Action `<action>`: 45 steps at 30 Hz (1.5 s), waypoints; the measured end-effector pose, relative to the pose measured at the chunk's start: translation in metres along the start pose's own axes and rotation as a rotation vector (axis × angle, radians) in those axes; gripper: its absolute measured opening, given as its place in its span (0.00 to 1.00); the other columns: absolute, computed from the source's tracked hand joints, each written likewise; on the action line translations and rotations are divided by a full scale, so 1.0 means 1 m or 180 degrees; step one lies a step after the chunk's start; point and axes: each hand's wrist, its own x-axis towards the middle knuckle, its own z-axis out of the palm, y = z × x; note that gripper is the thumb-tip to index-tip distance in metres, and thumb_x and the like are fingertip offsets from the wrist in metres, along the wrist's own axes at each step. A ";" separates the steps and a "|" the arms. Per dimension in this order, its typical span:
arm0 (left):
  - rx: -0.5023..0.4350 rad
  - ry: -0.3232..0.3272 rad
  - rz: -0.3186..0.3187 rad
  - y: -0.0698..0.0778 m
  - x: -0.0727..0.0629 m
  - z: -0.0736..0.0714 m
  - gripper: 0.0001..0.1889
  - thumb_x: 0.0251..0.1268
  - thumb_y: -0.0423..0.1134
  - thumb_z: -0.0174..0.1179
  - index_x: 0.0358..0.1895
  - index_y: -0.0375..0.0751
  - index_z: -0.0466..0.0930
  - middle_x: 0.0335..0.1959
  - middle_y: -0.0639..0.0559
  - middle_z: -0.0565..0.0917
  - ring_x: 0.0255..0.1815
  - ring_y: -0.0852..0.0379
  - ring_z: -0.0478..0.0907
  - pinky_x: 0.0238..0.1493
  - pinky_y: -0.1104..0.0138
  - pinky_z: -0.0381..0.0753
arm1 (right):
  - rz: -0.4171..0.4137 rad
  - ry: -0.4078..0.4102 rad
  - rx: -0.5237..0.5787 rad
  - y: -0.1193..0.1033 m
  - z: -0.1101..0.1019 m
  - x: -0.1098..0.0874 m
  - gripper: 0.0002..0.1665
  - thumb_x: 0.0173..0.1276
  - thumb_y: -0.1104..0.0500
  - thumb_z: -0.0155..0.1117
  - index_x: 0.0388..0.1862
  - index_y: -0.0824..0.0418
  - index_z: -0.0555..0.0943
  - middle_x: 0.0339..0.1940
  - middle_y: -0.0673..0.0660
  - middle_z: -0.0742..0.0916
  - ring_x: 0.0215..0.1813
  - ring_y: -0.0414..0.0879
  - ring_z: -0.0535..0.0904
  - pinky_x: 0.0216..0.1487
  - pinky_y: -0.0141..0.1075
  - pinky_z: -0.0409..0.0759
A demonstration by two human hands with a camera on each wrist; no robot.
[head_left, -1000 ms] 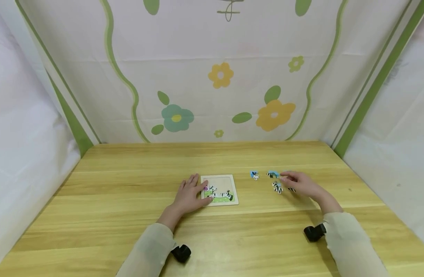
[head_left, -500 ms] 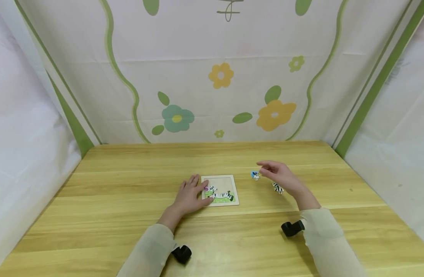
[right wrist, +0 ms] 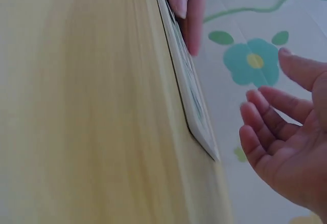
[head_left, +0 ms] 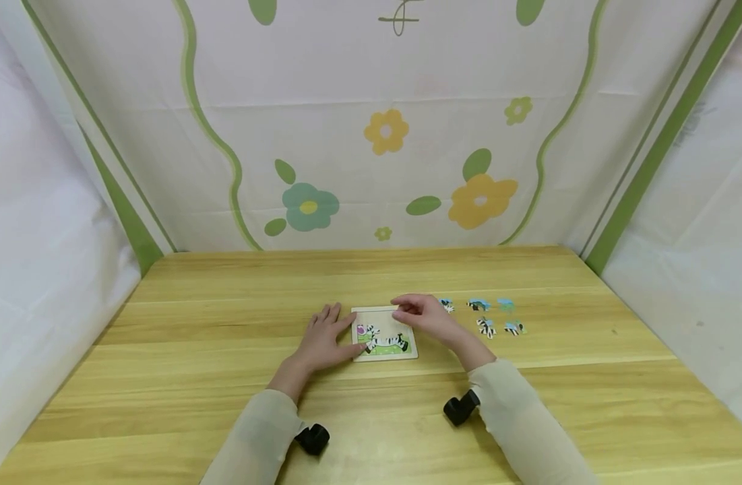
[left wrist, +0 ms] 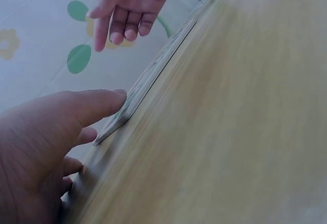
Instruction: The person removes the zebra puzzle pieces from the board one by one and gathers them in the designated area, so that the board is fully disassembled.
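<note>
A square puzzle board (head_left: 385, 356) lies flat on the table, with a partly filled zebra picture (head_left: 387, 342) along its lower part and bare wood above. My left hand (head_left: 323, 340) rests beside it, fingers spread at its left edge and thumb tip on its lower left. Over the upper right corner hovers my right hand (head_left: 433, 318), its fingers loosely bent. In the right wrist view that hand (right wrist: 291, 127) shows a gap between thumb and fingers, with nothing held. Loose puzzle pieces (head_left: 486, 328) lie right of the board, one partly hidden behind the right hand.
The wooden table (head_left: 225, 296) runs back to a white cloth (head_left: 322, 135) printed with flowers. Similar cloth hangs at both sides. Black wrist cameras (head_left: 461, 408) stick out from both sleeves.
My right hand has moved left from the loose pieces to above the board, bringing the pieces it covered back into view. My left hand has stayed nearly still at the board's left edge.
</note>
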 end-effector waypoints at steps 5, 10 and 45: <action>0.0097 -0.0066 0.0017 -0.003 -0.001 0.000 0.36 0.51 0.62 0.51 0.62 0.46 0.61 0.64 0.37 0.50 0.65 0.41 0.39 0.59 0.50 0.39 | -0.0067 -0.0116 -0.0144 0.019 0.023 0.012 0.22 0.60 0.58 0.58 0.50 0.70 0.73 0.34 0.54 0.80 0.36 0.45 0.73 0.37 0.34 0.72; 0.0114 -0.0076 0.0049 -0.005 0.000 0.003 0.37 0.51 0.63 0.49 0.63 0.48 0.60 0.65 0.38 0.49 0.65 0.42 0.39 0.59 0.50 0.38 | -0.0146 -0.0009 -0.0513 0.026 0.038 0.014 0.23 0.56 0.57 0.62 0.49 0.67 0.75 0.35 0.52 0.78 0.38 0.44 0.72 0.41 0.35 0.71; 0.0087 -0.0087 0.0027 -0.004 0.002 0.003 0.37 0.51 0.64 0.49 0.63 0.49 0.59 0.65 0.39 0.49 0.65 0.43 0.37 0.60 0.50 0.37 | -0.0083 0.0304 -0.0746 0.023 0.056 0.017 0.14 0.51 0.65 0.64 0.38 0.61 0.77 0.33 0.50 0.77 0.35 0.43 0.70 0.38 0.34 0.70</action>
